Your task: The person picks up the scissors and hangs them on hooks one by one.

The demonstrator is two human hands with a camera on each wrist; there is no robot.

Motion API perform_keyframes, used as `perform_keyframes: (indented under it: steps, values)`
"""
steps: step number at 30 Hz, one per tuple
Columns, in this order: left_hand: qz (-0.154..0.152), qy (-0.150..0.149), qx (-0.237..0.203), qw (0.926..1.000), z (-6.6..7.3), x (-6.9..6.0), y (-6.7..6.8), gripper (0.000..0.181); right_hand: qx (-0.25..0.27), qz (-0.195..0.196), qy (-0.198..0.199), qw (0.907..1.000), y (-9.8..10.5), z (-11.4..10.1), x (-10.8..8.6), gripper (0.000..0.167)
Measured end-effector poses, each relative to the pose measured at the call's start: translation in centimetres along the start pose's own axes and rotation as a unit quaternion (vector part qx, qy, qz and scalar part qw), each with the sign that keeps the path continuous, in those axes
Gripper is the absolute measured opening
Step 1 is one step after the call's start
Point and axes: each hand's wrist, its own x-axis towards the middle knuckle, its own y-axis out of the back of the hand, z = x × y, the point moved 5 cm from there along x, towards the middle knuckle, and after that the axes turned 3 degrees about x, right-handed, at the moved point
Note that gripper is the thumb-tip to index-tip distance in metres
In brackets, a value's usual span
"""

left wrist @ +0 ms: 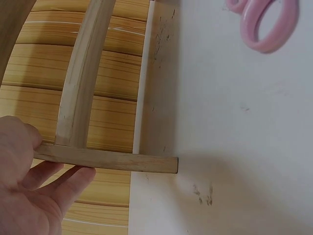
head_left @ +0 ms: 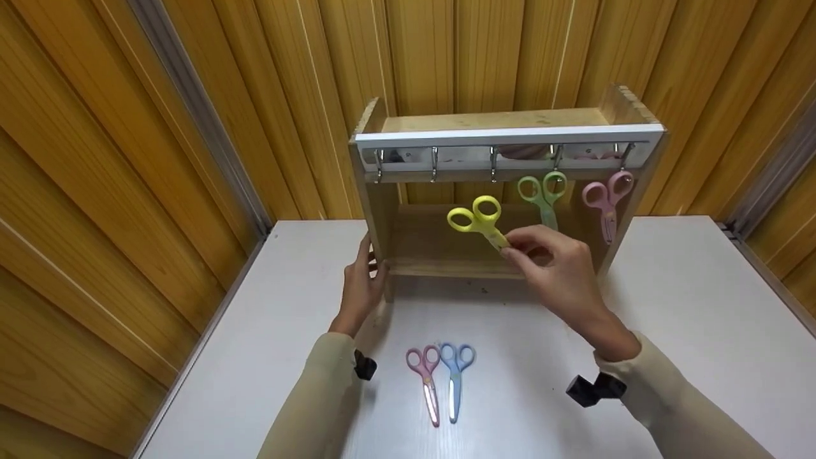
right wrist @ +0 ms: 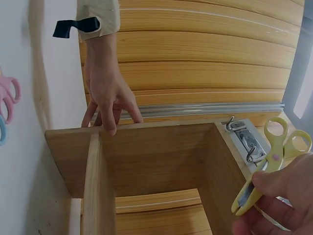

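Observation:
Yellow scissors (head_left: 488, 223) are pinched by the blade end in my right hand (head_left: 564, 271), handles up, in front of the wooden rack (head_left: 459, 271) and below its hooks. My left hand (head_left: 360, 290) grips the rack's left side panel; in the left wrist view the fingers (left wrist: 73, 188) lie along its edge. Green scissors (head_left: 542, 191) and pink scissors (head_left: 609, 201) hang from the two rightmost hooks. Three hooks to the left, one of them the middle hook (head_left: 493, 164), carry nothing. In the right wrist view the yellow scissors (right wrist: 274, 159) are apart from the hooks.
Pink scissors (head_left: 429, 382) and blue scissors (head_left: 455, 382) lie side by side on the white table (head_left: 510, 395), in front of the rack and between my forearms. Wood-panelled walls (head_left: 421, 51) stand behind and at the sides.

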Motion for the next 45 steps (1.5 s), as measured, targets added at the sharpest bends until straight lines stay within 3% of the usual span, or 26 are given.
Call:
perform_keyframes:
  steps: [6, 14, 19, 23, 34, 45]
  values:
    - [0.003, -0.001, 0.003, 1.0, 0.0, 0.0, 0.0, 0.07, 0.043, 0.011, -0.06, 0.9972, -1.0, 0.7, 0.4, 0.014]
    - [-0.003, 0.014, 0.017, 0.9998, -0.1, 0.1, -0.1, 0.071, 0.083, 0.04, -0.098, 0.991, -2.5, 1.8, 1.0, 0.015]
    - [-0.003, 0.022, 0.014, 0.9997, -0.1, 0.0, -0.2, 0.072, 0.096, 0.047, -0.118, 0.9872, -2.8, 0.6, 1.2, 0.015]
    - [-0.002, 0.02, 0.013, 0.9997, 0.0, 0.0, -0.2, 0.071, 0.095, 0.05, -0.122, 0.9867, -2.9, 0.0, 1.4, 0.016]
    - [-0.004, 0.028, 0.01, 0.9996, -0.2, 0.1, -0.2, 0.071, 0.138, 0.073, -0.133, 0.9787, -3.8, 1.3, 2.0, 0.015]
    - [0.0, 0.003, 0.002, 1.0, -0.1, 0.0, -0.2, 0.07, 0.169, 0.08, -0.141, 0.9722, -4.3, 2.4, 1.8, 0.014]
